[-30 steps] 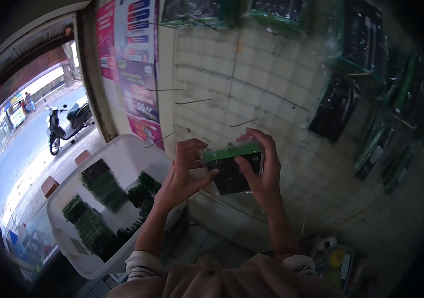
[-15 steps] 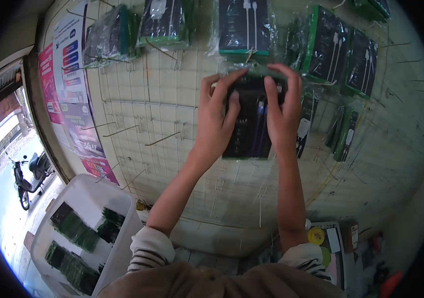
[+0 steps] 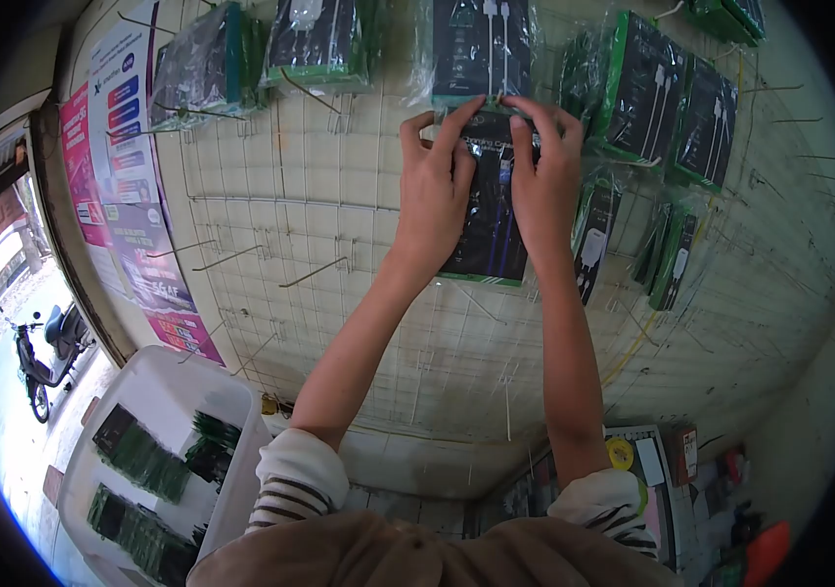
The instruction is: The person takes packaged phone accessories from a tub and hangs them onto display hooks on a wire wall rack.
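My left hand [image 3: 433, 196] and my right hand [image 3: 547, 181] grip the two upper sides of a black charging cable packet [image 3: 491, 225] with a green lower edge. The packet hangs upright against the wire grid, its front facing me. Fingertips of both hands meet near its top edge, beside the tip of a wire hook. Just above them hangs another plastic-wrapped cable pack [image 3: 482, 49] showing two white cables. Whether the held packet is threaded on the hook is hidden by my fingers.
More cable packs [image 3: 642, 88] hang on the wire grid [image 3: 339, 220], from which bare hooks [image 3: 315, 272] stick out. A white plastic tub [image 3: 256, 421] with bundles of green-edged packets [image 3: 143, 455] stands lower left. Posters [image 3: 129, 147] and a doorway with a parked motorbike [image 3: 50, 352] are at left.
Both hands have moved up slightly with the packet, closer to the pack above. My fingertips have come together at its top. The camera view has shifted a little.
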A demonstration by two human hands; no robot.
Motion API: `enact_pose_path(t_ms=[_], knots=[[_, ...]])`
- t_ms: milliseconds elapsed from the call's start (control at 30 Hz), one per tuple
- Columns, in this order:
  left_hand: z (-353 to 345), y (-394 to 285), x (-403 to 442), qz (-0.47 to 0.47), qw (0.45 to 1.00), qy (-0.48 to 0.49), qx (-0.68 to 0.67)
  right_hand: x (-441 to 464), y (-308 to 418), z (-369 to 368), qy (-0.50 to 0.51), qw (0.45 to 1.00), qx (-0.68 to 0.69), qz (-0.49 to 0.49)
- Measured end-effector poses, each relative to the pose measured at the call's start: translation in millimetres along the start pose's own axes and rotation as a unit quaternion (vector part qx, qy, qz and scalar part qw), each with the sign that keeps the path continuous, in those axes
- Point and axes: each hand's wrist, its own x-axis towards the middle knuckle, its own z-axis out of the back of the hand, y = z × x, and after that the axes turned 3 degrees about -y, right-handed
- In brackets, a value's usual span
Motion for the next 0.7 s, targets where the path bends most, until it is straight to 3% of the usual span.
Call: enact_pose_path(t_ms=[133,300,567,700], knots=[[-10.1,21.8,-6.4,0.0,1.0,0.014,0.024,-13.3,-14.1,-11.0,-0.023,0.999,-0.025,0.017],[-22.5,46.2,-12.7,-0.082,0.992,-0.016,0.098,-32.7,-38.7,-32.3,-0.051,0.997,-0.037,0.038],[-33.3,68.4,-16.0,-0.064,0.986,0.002,0.157,-47.1,-59.9,-52.9,-0.052,0.997,-0.049,0.03],[-19.0,59.4,-26.9,-0.067,0.986,-0.004,0.156,-48.6,-35.0,-27.9,-0.04,0.997,-0.064,0.028]])
